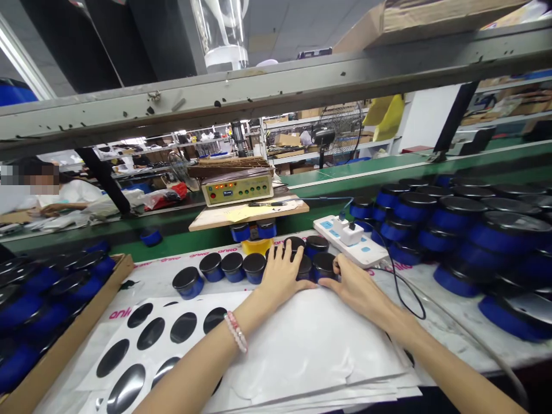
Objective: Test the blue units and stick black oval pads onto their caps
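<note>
Both my hands reach forward over a stack of white sheets (319, 345) to a cluster of small blue round tins with black lids (254, 265). My left hand (282, 276) lies flat, fingers spread, touching the tins in the middle of the cluster. My right hand (351, 284) curls its fingers round the rightmost tin (324, 264). A row of several tins (188, 280) extends to the left of my hands. A white sticker sheet with black oval labels (146, 339) lies at the near left.
A cardboard box (64, 339) of blue tins stands at left. Stacked blue tins (466, 230) fill the right side. A white power strip (349, 238) with a black cable lies behind my right hand. A yellow control box (237, 188) sits on a wooden board. A person sits at far left.
</note>
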A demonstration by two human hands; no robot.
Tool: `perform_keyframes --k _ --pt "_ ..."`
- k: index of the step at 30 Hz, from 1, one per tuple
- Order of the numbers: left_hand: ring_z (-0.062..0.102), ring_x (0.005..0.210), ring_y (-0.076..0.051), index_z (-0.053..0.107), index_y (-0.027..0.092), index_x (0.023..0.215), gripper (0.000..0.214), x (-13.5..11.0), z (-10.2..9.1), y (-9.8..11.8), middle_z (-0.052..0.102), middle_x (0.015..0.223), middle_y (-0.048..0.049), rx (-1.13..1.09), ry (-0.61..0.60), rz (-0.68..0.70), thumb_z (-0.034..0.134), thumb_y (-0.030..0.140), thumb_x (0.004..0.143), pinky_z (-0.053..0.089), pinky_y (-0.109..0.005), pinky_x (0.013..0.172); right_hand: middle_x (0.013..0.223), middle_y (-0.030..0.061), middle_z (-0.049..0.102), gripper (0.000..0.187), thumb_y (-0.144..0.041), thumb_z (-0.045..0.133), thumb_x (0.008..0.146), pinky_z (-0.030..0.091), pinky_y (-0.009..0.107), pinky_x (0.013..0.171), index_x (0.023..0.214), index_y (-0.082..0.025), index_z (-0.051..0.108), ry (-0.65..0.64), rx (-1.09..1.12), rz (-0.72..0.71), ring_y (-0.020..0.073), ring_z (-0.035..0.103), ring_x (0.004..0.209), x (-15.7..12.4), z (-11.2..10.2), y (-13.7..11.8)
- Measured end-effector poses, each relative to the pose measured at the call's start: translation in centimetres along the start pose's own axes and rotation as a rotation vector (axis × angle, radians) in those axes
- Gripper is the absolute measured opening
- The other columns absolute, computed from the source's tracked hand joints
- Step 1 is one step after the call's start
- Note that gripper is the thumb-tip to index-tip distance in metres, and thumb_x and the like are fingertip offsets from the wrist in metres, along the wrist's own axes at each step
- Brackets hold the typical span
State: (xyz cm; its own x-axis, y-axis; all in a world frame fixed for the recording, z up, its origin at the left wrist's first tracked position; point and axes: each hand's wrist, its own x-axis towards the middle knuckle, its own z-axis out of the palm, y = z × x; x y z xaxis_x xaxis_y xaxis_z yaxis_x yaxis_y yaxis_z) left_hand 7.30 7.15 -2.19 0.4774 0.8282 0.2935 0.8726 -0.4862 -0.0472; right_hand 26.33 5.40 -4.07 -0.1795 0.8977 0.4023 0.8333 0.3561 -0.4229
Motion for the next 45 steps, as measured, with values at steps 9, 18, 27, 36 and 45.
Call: perform_keyframes --k 9,18,27,36,45 --pt "0.041 0.123 -0.032 0.053 0.020 0.122 0.038 -7.6 -3.9 -0.7 0.046 0.134 -0.0134 0.078 0.030 -0.061 0.048 0.038 0.089 0.036 -0.051 0.099 0.081 0.0041 0.057 0.031 -0.035 0.057 0.078 0.041 0.031 0.062 0.077 -0.025 0.028 0.049 -0.040 -0.019 0.0241 0.059 0.078 1.5 1.4 1.2" --pt "0.045 0.121 -0.029 0.042 0.017 0.134 0.063 -6.1 -1.8 -7.3 0.053 0.126 -0.0155 0.188 0.059 -0.109 0.063 0.040 0.079 0.034 -0.044 0.103 0.095 0.0104 0.057 0.026 -0.042 0.052 0.078 0.043 0.035 0.069 0.078 -0.023 0.035 0.087 -0.141 -0.100 0.0287 0.056 0.092 0.9 0.5 0.2" --pt "0.038 0.126 -0.040 0.044 0.013 0.133 0.065 -4.3 -2.2 -3.9 0.039 0.138 -0.0237 0.151 0.139 -0.208 0.065 0.040 0.077 0.030 -0.057 0.102 0.095 0.0118 0.059 0.018 -0.034 0.041 0.092 0.043 0.032 0.067 0.091 -0.017 0.043 0.000 -0.375 0.028 0.0246 0.059 0.087 8.1 -1.2 -2.6" --pt "0.032 0.131 -0.034 0.045 0.022 0.132 0.057 -4.2 -3.8 -1.9 0.037 0.143 -0.0123 0.080 0.081 -0.125 0.045 0.054 0.086 0.029 -0.052 0.106 0.090 0.0113 0.059 0.024 -0.037 0.049 0.085 0.043 0.031 0.064 0.091 -0.013 0.049 -0.027 -0.360 0.100 0.0223 0.060 0.079 12.9 0.8 -1.0" --pt "0.032 0.128 -0.045 0.041 0.012 0.135 0.065 -9.4 -4.8 -9.7 0.038 0.140 -0.0237 0.167 -0.001 -0.443 0.055 0.047 0.083 0.028 -0.064 0.098 0.086 0.0078 0.055 0.033 -0.055 0.040 0.085 0.034 0.031 0.048 0.075 -0.023 0.040 0.084 -0.237 0.064 0.0178 0.051 0.051 6.8 -1.8 -0.2"
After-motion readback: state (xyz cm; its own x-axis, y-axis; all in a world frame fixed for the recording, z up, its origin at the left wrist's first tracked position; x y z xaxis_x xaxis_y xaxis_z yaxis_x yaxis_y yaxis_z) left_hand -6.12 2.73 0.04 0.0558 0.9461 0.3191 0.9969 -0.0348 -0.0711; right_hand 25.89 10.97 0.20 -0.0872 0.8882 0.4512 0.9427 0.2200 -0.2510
